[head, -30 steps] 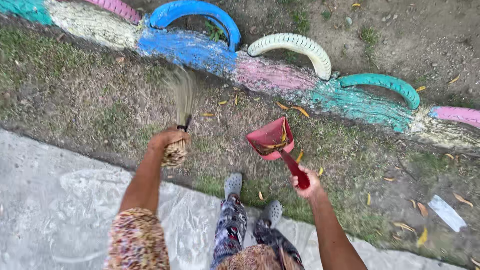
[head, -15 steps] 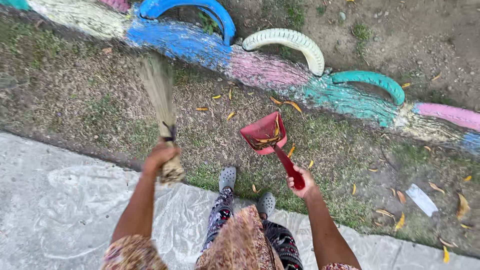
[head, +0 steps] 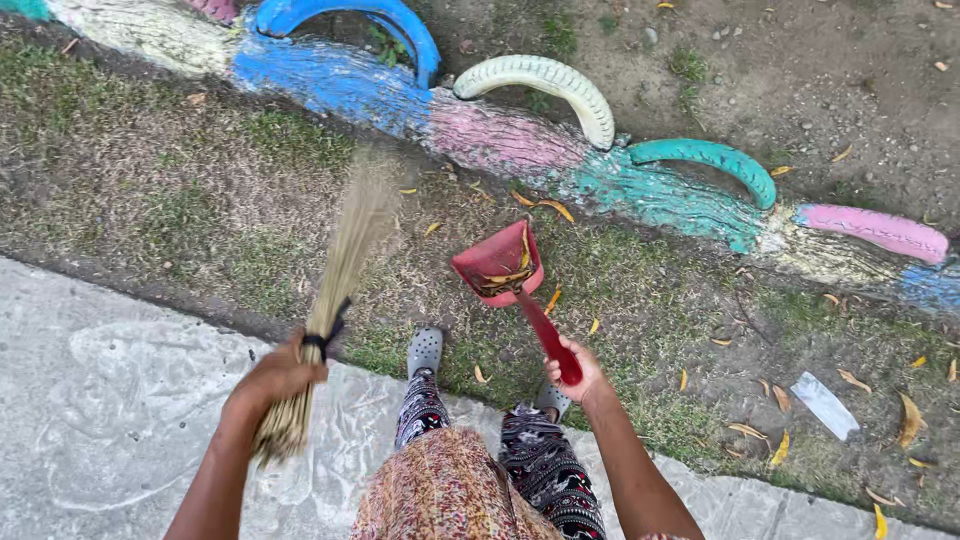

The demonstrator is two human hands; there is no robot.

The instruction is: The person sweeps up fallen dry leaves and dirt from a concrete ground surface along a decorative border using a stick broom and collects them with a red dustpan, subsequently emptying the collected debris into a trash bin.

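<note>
The left hand (head: 272,378) is closed around 1 broom (head: 335,290) made of thin dry sticks, tied with a black band just above the fist; the sticks are blurred and point up over the grass (head: 150,200). The right hand (head: 578,372) is closed around the handle of 1 red dustpan (head: 500,265), which rests on the grass in front of the 2 grey shoes (head: 425,350). Some yellow leaves lie inside the dustpan. More yellow leaves (head: 545,208) are scattered on the grass, most of them on the right side. 1 flat white wrapper (head: 825,405), long in shape, lies on the grass to the right, well apart from the dustpan. Behind the grass there is a painted border (head: 520,140) with 3 half-buried tyres in full view: 1 blue (head: 400,20), 1 cream (head: 560,85) and 1 green (head: 715,160). The person stands at the edge of a concrete path (head: 100,400)
</note>
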